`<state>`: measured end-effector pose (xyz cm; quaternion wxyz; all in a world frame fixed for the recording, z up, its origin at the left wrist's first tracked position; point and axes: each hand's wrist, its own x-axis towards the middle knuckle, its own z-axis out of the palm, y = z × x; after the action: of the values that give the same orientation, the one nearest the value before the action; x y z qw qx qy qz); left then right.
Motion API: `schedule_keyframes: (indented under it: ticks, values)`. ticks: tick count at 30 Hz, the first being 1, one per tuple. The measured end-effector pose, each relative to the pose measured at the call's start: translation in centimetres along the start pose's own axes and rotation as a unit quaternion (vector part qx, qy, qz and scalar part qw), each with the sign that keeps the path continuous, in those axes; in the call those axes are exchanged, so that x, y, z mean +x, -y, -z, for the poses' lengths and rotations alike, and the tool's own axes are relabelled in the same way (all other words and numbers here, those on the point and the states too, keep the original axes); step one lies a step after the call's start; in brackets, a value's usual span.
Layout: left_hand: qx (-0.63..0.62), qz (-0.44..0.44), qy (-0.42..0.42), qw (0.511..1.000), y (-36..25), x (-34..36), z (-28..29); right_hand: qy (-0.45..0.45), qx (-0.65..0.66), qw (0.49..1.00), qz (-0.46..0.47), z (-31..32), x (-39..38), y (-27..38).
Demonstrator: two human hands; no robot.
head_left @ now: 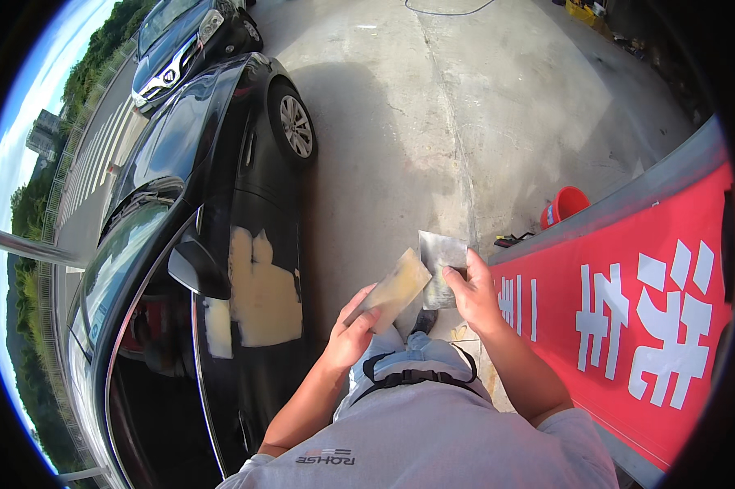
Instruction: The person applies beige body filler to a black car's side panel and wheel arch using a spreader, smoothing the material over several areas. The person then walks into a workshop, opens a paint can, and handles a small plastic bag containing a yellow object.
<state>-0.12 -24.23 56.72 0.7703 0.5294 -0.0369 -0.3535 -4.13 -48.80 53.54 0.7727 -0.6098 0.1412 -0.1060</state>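
Note:
My left hand (351, 336) grips a flat rectangular putty spreader (402, 289) smeared with yellowish filler, thumb on top. In my right hand (477, 300) is a thin grey putty plate (442, 251), its face stained pale and dark, with the thumb pressed on it. The two flat tools are held up close together in front of my waist, edges nearly meeting; I cannot tell whether they touch. To my left stands a black car (261, 175) with a large beige filler patch (263, 297) on its side and a smaller filler patch (218, 328) beside it.
The car's side mirror (200, 267) juts out near the patches. A second dark car (190, 41) is parked ahead. At my right runs a red banner (628, 326) with white characters on a metal frame, and a red bucket (565, 205) beyond it. Concrete floor (384, 163) lies ahead.

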Motion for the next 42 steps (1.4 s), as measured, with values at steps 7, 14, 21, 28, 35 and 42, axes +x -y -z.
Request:
schedule_keyframes:
  ticks: [7, 14, 21, 28, 35, 42]
  values:
    - [0.011, -0.028, 0.007, 1.0, -4.8, 13.1, 1.2, -0.032, 0.014, 0.999, 0.02, 1.1, 12.7, 1.8]
    - [-0.048, -0.03, 0.072, 0.996, -11.2, 27.5, 4.8, -0.023, -0.011, 0.999, 0.04, -0.7, 28.5, 3.9]
    - [-0.036, -0.02, 0.081, 0.996, -17.7, 37.0, 6.6, -0.02, -0.048, 0.997, 0.05, -2.7, 39.7, 5.9]
    - [0.026, -0.039, 0.032, 0.998, -19.7, 44.5, 7.3, 0.037, -0.06, 0.997, 0.01, -2.6, 48.9, 5.4]
    - [0.119, -0.091, -0.001, 0.989, -20.7, 54.8, 3.0, 0.059, -0.098, 0.993, 0.0, 1.6, 59.1, 5.3]
    - [-0.036, -0.071, -0.028, 0.996, -20.8, 68.6, -5.2, 0.108, -0.072, 0.991, 0.019, 8.7, 69.0, 7.6]
